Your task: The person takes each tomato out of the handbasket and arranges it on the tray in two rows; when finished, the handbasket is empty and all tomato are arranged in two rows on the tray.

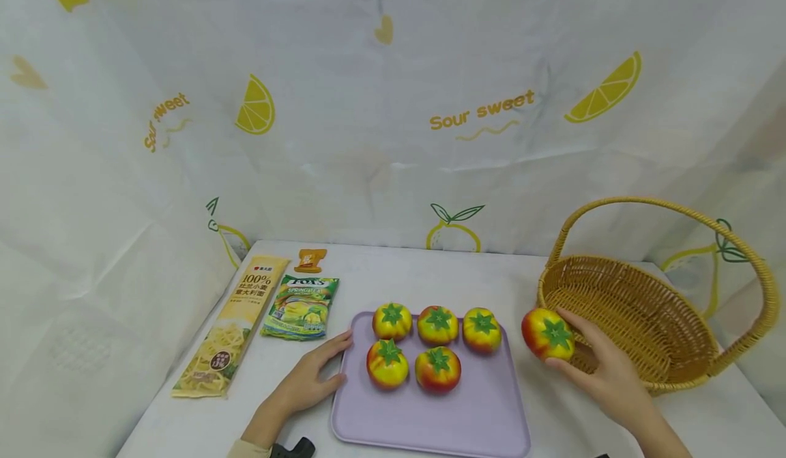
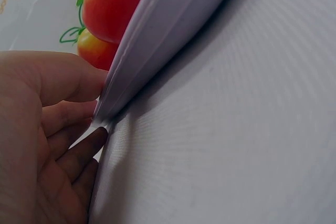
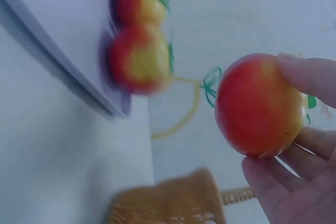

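Note:
A lilac tray (image 1: 430, 417) lies on the white table with several red-and-yellow toy tomatoes (image 1: 437, 325) on its far half. My left hand (image 1: 310, 376) rests flat against the tray's left edge (image 2: 136, 72), fingers straight and touching the rim. My right hand (image 1: 604, 369) grips another toy tomato (image 1: 548, 334) (image 3: 258, 104) in the air between the tray and a woven wicker basket (image 1: 638, 315), just by the basket's near-left rim.
A long pasta packet (image 1: 233, 325), a green snack bag (image 1: 301, 306) and a small orange sachet (image 1: 310, 259) lie left of the tray. A lemon-print cloth backdrop closes in the table at the back and sides. The basket's tall handle (image 1: 669, 209) arches above it.

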### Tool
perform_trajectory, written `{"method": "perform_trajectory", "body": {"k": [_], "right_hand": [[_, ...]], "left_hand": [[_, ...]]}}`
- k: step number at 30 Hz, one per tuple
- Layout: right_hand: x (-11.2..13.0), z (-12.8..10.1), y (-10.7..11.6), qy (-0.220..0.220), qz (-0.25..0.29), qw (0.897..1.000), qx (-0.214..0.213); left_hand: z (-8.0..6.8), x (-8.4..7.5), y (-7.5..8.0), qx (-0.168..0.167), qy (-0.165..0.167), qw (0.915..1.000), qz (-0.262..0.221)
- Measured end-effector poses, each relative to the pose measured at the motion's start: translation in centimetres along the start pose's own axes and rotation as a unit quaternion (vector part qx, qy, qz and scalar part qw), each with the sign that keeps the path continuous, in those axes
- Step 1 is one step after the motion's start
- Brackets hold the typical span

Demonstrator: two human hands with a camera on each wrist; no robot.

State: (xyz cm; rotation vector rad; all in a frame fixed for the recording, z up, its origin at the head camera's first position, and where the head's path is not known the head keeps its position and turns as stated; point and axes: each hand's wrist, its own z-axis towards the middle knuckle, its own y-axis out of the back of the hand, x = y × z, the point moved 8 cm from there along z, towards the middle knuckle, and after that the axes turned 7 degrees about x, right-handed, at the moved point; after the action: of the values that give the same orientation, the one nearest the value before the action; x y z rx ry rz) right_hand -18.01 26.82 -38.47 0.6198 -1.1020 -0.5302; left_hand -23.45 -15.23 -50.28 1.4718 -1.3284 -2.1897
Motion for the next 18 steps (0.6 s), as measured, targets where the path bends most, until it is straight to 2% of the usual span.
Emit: {"method": "perform_trajectory", "body": {"k": [6,12,18], "right_hand": [[0.3,-0.9,-3.5,-0.037,0.019,0.998,0.045],[0.2,-1.3,-5.9,-0.067,0.024,0.994,0.077],[0.2,-1.5,-7.6,-0.042,0.042,0.994,0.088]], "left_hand": [[0.0,0.1,-0.1,0.008,0.011,0.9998,-0.013],[0.0,0.4,-0.2,0.018,0.029,0.9991,-0.025],[0.0,0.3,-0.1,0.019,0.033,0.999,-0.026]]}}
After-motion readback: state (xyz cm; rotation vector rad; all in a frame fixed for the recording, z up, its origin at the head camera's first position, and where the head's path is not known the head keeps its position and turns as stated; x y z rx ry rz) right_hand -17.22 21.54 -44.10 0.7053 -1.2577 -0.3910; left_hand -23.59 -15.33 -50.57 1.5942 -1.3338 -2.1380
